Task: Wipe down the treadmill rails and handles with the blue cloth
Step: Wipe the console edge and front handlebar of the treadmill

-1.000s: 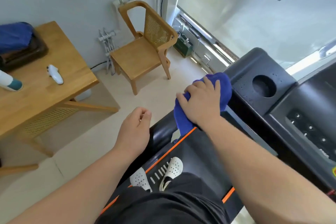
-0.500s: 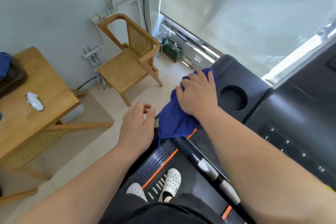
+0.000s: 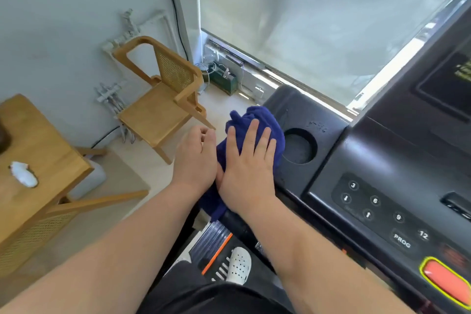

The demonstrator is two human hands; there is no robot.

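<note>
Blue cloth [image 3: 254, 120] lies bunched on the left corner of the treadmill console [image 3: 382, 150], just left of the round cup hole [image 3: 299, 146]. Right hand [image 3: 248, 168] presses flat on the cloth, fingers spread, pinning it and not gripping. Left hand [image 3: 196, 158] sits just beside it, loosely curled, holding nothing as far as I can see. I judge the wiping is in progress at this corner; the handle [image 3: 237, 224] below and the rest seem left to do.
</note>
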